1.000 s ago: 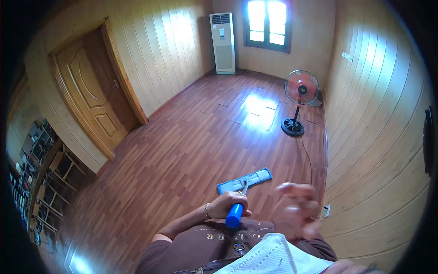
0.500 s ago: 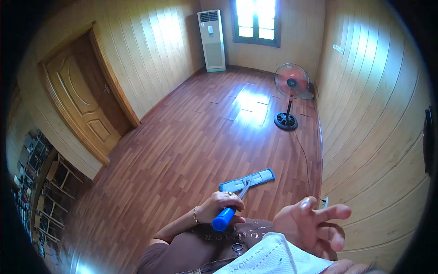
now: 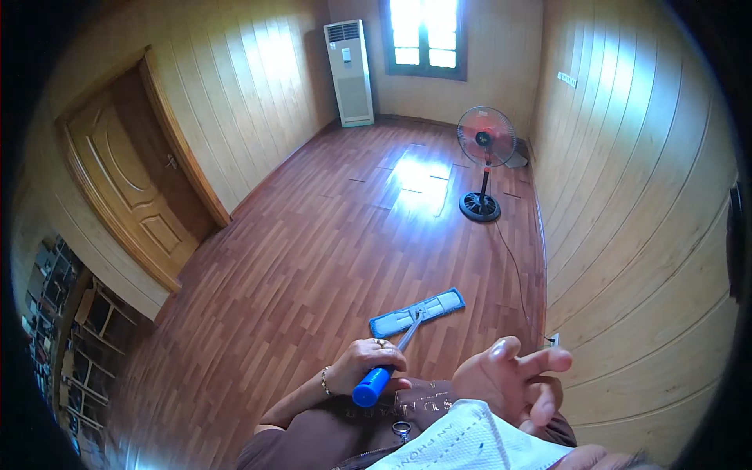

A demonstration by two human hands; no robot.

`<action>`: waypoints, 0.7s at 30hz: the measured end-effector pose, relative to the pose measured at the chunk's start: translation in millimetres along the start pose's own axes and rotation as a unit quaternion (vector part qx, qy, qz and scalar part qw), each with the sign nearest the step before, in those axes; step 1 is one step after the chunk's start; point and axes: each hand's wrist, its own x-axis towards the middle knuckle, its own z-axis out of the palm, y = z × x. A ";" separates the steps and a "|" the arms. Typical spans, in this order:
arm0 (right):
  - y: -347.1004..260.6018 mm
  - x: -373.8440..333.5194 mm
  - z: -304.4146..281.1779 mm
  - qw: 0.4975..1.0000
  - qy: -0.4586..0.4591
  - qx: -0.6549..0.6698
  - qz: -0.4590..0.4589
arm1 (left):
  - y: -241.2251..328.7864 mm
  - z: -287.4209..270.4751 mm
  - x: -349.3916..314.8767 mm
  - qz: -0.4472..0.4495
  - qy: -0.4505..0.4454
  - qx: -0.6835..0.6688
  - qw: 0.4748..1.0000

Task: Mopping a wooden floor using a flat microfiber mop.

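A flat mop stands with its blue-edged pad (image 3: 417,312) flat on the wood floor. Its metal pole rises toward me and ends in a blue grip (image 3: 371,385). My left hand (image 3: 362,363) is closed round the pole just at that grip, and it wears a ring and a bracelet. To the right of the mop, my right hand (image 3: 505,381) is raised in front of my body. Its fingers are apart and loosely bent, and nothing shows in them. A white textured cloth-like piece (image 3: 470,440) lies below it at the lower edge.
A standing fan (image 3: 484,164) is near the right wall, its cord running to a wall socket (image 3: 554,340). A tall white air conditioner (image 3: 348,74) fills the far corner by the window (image 3: 424,35). On the left are a wooden door (image 3: 133,164) and shelves of small items (image 3: 51,290).
My view has turned slightly, so the room sits a little further left. The right hand's fingers have curled in somewhat. My left hand keeps its hold on the mop.
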 end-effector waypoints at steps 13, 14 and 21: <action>0.6 16.9 24.7 1.000 0.029 -0.009 -0.004 | -9.2 1.2 5.2 0.005 0.028 -0.002 1.000; -0.5 16.7 19.7 0.999 0.029 -0.011 -0.004 | -9.0 1.5 7.4 0.006 0.032 0.003 0.999; -6.2 11.0 9.0 0.998 0.058 -0.026 -0.015 | -3.1 4.4 12.8 -0.009 0.032 -0.006 0.999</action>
